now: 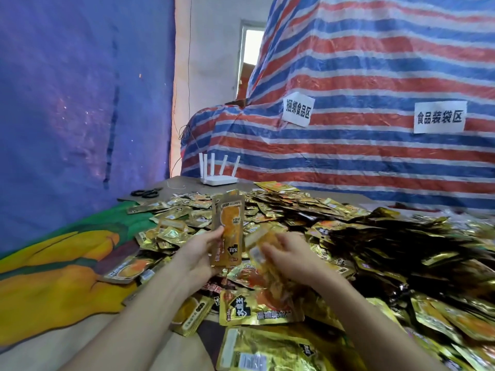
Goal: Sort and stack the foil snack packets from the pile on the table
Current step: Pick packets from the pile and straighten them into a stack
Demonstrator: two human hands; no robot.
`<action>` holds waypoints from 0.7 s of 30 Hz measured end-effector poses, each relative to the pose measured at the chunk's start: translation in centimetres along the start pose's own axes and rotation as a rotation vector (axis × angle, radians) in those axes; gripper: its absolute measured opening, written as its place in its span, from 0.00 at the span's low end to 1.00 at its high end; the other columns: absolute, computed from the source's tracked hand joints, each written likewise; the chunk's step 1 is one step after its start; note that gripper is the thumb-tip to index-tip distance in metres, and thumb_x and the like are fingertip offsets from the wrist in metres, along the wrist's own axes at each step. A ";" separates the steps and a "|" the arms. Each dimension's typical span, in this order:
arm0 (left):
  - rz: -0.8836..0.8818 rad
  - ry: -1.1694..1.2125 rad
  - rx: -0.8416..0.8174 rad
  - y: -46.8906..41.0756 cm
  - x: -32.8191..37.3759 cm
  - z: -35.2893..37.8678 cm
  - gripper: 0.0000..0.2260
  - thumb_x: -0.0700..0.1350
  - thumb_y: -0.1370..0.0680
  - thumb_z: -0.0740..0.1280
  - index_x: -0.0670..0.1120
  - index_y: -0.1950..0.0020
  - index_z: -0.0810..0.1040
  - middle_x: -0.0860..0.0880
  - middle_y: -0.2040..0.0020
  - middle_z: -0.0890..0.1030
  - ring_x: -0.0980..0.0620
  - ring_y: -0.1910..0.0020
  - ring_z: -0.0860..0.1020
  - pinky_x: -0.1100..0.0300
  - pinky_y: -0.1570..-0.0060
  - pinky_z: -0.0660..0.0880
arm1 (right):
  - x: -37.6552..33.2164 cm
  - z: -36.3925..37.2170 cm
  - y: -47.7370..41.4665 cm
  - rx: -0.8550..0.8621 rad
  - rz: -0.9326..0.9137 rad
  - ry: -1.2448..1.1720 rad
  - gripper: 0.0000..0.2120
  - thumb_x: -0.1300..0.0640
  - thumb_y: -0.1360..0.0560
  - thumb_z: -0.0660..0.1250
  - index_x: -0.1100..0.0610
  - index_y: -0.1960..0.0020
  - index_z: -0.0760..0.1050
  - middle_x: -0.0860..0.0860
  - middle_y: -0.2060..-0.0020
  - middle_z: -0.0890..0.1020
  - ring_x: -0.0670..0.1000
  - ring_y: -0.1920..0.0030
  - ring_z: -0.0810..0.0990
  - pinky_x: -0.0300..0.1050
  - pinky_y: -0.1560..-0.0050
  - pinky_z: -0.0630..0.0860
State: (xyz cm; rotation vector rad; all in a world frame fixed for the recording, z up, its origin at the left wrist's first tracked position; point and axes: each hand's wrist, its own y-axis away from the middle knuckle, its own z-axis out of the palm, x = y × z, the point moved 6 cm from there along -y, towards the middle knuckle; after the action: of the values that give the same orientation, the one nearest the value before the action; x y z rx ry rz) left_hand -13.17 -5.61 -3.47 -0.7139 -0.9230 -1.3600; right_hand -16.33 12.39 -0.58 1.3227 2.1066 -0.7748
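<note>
A wide pile of gold foil snack packets (308, 210) covers the table from the middle to the right edge. My left hand (198, 253) grips an upright gold and orange packet (227, 226), possibly a thin stack of them, above the pile. Just to its right, my right hand (289, 255) holds another gold packet (263, 247), blurred by motion, close to the upright one. More packets (257, 309) lie flat under my forearms near the front.
A white router (218, 178) with several antennas stands at the table's far side, black scissors (146, 193) to its left. A green and yellow printed cloth (61, 263) covers the left. Striped tarpaulin (375, 76) with two paper signs rises behind; blue tarpaulin (80, 89) hangs left.
</note>
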 end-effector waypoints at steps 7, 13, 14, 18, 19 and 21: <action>0.013 -0.011 0.090 -0.6 0.1 -0.9 0.12 0.39 0.21 0.67 0.36 0.39 0.78 0.37 0.47 0.84 0.41 0.56 0.83 0.46 0.57 0.79 | -0.5 1.9 -0.6 -0.021 -0.068 0.548 0.12 0.44 0.23 0.70 0.51 0.46 0.79 0.48 0.49 0.84 0.51 0.49 0.81 0.48 0.49 0.80; 0.062 -0.008 0.161 -0.5 0.7 -1.5 0.22 0.40 0.27 0.73 0.36 0.35 0.76 0.37 0.43 0.83 0.37 0.45 0.82 0.41 0.44 0.78 | -0.3 0.2 0.0 0.153 -0.071 -0.028 0.17 0.53 0.23 0.73 0.51 0.36 0.75 0.47 0.49 0.81 0.46 0.53 0.83 0.40 0.59 0.80; 0.082 -0.009 0.165 -0.6 0.8 -1.5 0.27 0.41 0.29 0.75 0.37 0.32 0.73 0.37 0.38 0.81 0.37 0.39 0.79 0.39 0.38 0.74 | -0.3 -0.3 0.1 0.183 -0.075 -0.100 0.16 0.54 0.22 0.72 0.51 0.35 0.75 0.49 0.47 0.82 0.47 0.53 0.83 0.41 0.59 0.81; 0.256 -0.050 0.202 -0.5 1.7 -1.3 0.37 0.37 0.26 0.74 0.42 0.21 0.59 0.43 0.29 0.73 0.43 0.33 0.73 0.40 0.28 0.65 | 0.3 -2.7 0.8 0.359 -0.098 -0.274 0.05 0.56 0.19 0.68 0.49 0.52 0.82 0.48 0.61 0.86 0.47 0.63 0.86 0.46 0.64 0.83; 0.294 -0.065 0.210 -0.5 1.8 -1.3 0.37 0.37 0.26 0.73 0.42 0.21 0.58 0.45 0.32 0.75 0.45 0.37 0.76 0.42 0.29 0.66 | 0.6 -3.2 1.0 0.387 -0.082 -0.368 0.06 0.56 0.19 0.67 0.51 0.50 0.82 0.48 0.62 0.87 0.47 0.63 0.86 0.44 0.67 0.82; 0.343 -0.141 0.235 -0.4 1.9 -1.1 0.37 0.41 0.24 0.73 0.45 0.20 0.56 0.45 0.31 0.73 0.46 0.37 0.74 0.42 0.29 0.65 | 1.3 -3.4 1.0 0.400 -0.011 -0.596 0.07 0.55 0.17 0.64 0.54 0.45 0.81 0.50 0.60 0.87 0.51 0.60 0.87 0.50 0.62 0.84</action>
State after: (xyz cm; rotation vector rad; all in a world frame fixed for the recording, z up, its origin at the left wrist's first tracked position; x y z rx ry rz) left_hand -13.42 -7.49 -2.41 -0.7534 -0.9999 -0.8922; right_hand -16.32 15.94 0.65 1.0797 1.5318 -1.4447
